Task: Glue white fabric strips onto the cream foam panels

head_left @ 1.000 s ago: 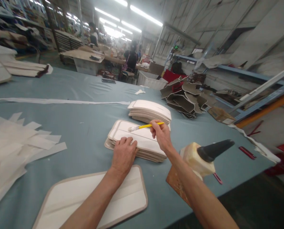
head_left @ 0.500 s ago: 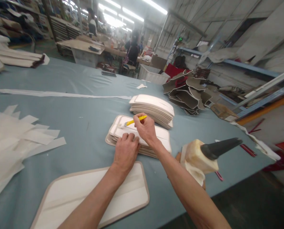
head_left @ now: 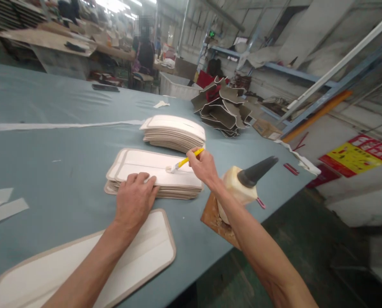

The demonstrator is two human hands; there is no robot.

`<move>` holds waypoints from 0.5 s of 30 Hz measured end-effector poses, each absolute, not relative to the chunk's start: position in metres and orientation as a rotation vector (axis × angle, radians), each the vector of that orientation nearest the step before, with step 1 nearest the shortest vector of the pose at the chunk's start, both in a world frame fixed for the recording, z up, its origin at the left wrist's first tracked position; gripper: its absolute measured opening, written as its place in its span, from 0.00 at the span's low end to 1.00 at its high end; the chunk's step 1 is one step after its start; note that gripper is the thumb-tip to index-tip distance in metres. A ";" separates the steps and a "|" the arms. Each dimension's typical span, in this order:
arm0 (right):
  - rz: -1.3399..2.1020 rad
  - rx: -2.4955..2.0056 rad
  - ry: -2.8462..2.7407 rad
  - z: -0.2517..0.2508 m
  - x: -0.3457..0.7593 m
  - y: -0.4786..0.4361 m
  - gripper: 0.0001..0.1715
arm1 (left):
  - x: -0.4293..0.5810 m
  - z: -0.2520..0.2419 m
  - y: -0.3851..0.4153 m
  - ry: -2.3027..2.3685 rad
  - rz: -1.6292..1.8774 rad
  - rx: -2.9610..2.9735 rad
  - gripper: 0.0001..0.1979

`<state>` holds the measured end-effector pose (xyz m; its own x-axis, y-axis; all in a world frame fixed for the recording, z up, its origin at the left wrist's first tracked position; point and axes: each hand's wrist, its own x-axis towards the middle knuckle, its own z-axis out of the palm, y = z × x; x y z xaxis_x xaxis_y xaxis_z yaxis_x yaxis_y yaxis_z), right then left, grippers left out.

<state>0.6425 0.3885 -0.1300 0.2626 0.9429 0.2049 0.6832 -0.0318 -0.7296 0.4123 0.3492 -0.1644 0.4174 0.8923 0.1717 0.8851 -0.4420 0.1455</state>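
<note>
My right hand (head_left: 204, 166) grips a yellow-handled brush (head_left: 186, 160), its pale bristles touching the top white panel of the near stack (head_left: 146, 164). Fingers spread, my left hand (head_left: 136, 196) lies on the front edge of that stack. Behind it is a second stack of white panels (head_left: 174, 128) with beige edges. A larger white panel with a beige border (head_left: 146, 252) lies in front, partly under my left forearm. Right of the near stack, a cream container with a black conical part (head_left: 239, 184) stands on a brown board (head_left: 215, 216), partly hidden by my right forearm.
Grey-brown curved pieces (head_left: 224, 107) are heaped at the blue-green table's (head_left: 72, 171) back right, beside a small cardboard box (head_left: 266, 128). White strips (head_left: 5, 207) lie at left, a dark phone-like object (head_left: 105, 87) at the back. A person (head_left: 145, 53) is beyond the table.
The view has turned to the right. The brush has moved from the left end of the top panel to nearer its middle right. My left hand still rests on the stack's front edge.
</note>
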 end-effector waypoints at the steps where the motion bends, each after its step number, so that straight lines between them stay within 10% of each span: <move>1: 0.423 -1.798 -1.478 -0.129 0.653 0.385 0.14 | 0.413 -0.165 0.350 1.636 0.352 2.624 0.15; 15: 0.042 -2.062 -1.590 -0.110 0.706 0.353 0.16 | 0.412 -0.169 0.353 1.590 0.410 2.701 0.19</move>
<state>0.7055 0.3532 -0.1099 0.3064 0.9070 0.2889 0.8906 -0.1660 -0.4234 0.4122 0.3531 -0.1692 0.4603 0.8570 0.2315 0.8622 -0.4938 0.1134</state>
